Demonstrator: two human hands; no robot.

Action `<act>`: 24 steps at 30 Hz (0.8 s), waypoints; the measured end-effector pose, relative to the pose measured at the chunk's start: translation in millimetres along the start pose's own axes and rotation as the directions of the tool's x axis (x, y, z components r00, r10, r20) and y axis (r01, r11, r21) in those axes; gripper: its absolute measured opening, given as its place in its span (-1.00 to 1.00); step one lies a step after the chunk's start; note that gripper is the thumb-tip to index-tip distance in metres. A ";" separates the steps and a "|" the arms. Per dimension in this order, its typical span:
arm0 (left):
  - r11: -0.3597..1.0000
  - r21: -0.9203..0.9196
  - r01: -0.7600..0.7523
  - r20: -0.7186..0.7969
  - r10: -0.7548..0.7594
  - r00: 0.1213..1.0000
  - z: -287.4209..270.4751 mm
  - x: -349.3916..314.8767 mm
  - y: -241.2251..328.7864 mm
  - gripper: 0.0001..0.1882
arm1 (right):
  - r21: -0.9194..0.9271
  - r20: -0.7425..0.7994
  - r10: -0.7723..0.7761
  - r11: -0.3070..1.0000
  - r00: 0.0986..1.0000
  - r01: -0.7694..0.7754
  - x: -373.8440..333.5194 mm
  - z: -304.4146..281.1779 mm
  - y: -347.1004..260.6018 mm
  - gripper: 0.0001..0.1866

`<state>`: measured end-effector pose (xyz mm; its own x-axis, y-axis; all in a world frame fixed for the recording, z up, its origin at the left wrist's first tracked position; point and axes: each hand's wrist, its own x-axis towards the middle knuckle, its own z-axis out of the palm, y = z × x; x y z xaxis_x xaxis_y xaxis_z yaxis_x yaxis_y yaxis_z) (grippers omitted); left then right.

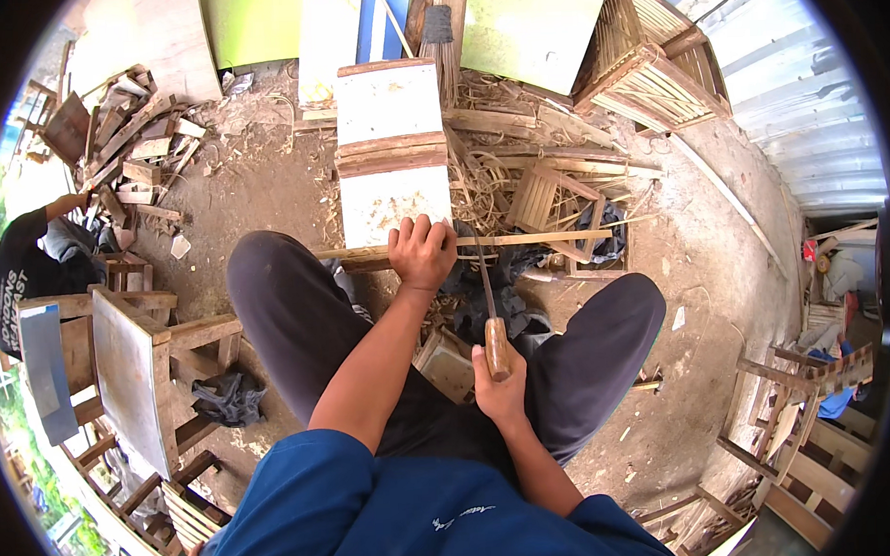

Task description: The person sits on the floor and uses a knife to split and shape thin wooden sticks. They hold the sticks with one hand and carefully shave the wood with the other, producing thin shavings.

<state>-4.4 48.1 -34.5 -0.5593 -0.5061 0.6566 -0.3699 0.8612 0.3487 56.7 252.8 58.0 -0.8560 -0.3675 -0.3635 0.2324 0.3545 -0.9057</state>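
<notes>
My left hand (423, 254) is closed over a thin wooden strip (542, 238), pinning it across the near edge of a low white-topped bench (393, 198). The strip sticks out well past the bench on the right. In my right hand (501, 382), between my knees, is the wooden handle (496, 347) of a long, narrow-bladed hand tool. Its dark blade (486, 281) points away from me and meets the strip just right of my left hand. The blade shows nearly edge-on, so I cannot tell whether it is a saw or a knife.
Shavings and offcuts (559, 166) lie right of the bench, near a small slatted wooden frame (535, 198). A scrap-wood pile (131, 142) stands far left, beside another person (33, 263). Wooden stools (135, 377) crowd the left; slatted furniture (659, 84) stands far right.
</notes>
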 end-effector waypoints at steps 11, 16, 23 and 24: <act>1.000 0.017 0.006 -0.014 -0.006 1.000 0.7 -0.2 -1.2 -0.63 | 0.073 0.001 0.039 0.997 0.999 -0.039 -6.8 -7.6 10.4 -0.85; 1.000 0.004 -0.010 -0.052 0.010 0.999 1.1 3.7 -0.7 -0.61 | -0.042 0.016 -0.160 0.986 0.987 0.160 1.0 -4.6 15.8 -0.84; 1.000 -0.007 0.001 -0.018 -0.001 1.000 -1.4 3.7 0.8 -0.60 | -0.028 0.028 -0.077 0.997 0.997 0.078 -8.4 -8.0 3.8 -0.80; 1.000 -0.009 -0.002 -0.019 0.002 1.000 -1.6 3.8 0.7 -0.60 | -0.036 0.038 -0.076 0.996 0.996 0.077 -5.4 -6.6 2.4 -0.80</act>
<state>-5.5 46.8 -30.7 -0.5457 -0.5032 0.6700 -0.3620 0.8627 0.3531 58.8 261.3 59.2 -0.8531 -0.4255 -0.3020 0.1489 0.3561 -0.9225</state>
